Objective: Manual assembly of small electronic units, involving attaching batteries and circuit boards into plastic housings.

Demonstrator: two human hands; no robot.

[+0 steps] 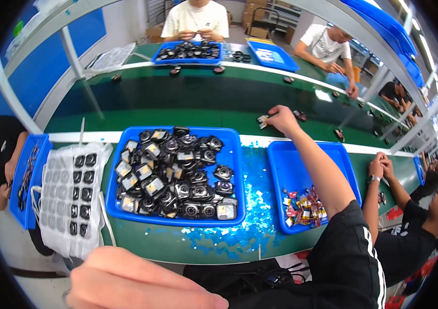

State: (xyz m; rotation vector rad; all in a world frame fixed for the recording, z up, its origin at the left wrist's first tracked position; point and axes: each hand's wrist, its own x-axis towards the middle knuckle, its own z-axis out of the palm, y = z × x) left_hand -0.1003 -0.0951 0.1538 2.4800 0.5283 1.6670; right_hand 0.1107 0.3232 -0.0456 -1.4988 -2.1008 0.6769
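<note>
- Reach is being made by the right hand across the desk to the green conveyor belt.
- A small pale part is being pinched in its grip, at the belt's near edge, just left of the fingertips.
- The part's long axis cannot be told.
- The left hand is being held low and near, fingers loosely curled, nothing held.
- The blue tray of black parts is being left between both hands.

Small red and yellow packets in right blue tray, cardboard boxes far back
</note>
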